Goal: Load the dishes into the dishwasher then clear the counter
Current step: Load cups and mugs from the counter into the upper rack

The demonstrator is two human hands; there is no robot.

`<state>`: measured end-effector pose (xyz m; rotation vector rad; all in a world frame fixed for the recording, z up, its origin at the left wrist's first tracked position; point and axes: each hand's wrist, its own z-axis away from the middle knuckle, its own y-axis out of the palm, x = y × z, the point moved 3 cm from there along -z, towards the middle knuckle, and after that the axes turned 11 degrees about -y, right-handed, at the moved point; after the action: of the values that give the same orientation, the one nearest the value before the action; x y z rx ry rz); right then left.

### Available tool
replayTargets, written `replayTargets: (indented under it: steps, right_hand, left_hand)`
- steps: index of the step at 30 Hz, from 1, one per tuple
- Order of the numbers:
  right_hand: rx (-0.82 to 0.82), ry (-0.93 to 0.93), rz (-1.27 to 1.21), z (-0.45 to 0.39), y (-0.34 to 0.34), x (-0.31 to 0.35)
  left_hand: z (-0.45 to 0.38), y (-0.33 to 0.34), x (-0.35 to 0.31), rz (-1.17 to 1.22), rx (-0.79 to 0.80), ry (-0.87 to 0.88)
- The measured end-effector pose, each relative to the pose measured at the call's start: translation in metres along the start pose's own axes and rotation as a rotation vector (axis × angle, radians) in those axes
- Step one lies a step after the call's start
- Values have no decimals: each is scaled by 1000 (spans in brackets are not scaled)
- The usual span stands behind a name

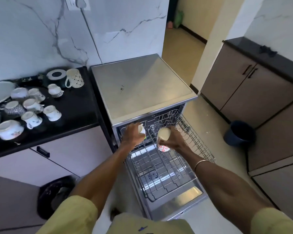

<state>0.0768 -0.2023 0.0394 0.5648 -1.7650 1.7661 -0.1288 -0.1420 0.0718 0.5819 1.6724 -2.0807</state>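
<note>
The dishwasher [142,85] stands open with its wire racks pulled out; the lower rack [161,174] holds nothing I can see. My left hand [132,134] grips a small white cup [142,129] over the left part of the upper rack [191,132]. My right hand [173,138] holds a white mug with red flowers [163,139], its mouth turned toward me, above the rack's middle. Several cups and mugs [32,105] lie on the black counter [74,105] to the left, along with a large white plate [0,92].
A black-bagged bin [56,195] sits on the floor at the lower left. A dark blue bucket [239,133] stands right of the dishwasher by brown cabinets [240,85]. A doorway opens behind. A tall patterned mug [74,78] and a round dark container [56,76] stand at the counter's back.
</note>
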Motion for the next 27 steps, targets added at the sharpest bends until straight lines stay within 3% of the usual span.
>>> replayTargets:
  steps: [11,22,27]
  right_hand:
    - [145,-14,-53,-39,108,-19]
    - [226,-21,-155,-73,218,-63]
    - [177,-30,-245,-92,264,-98]
  left_hand:
    - [-19,13,60,89,-41,-118]
    - [-83,97,109,123,-108,-215]
    - [-106,133,114,144,-110,-155]
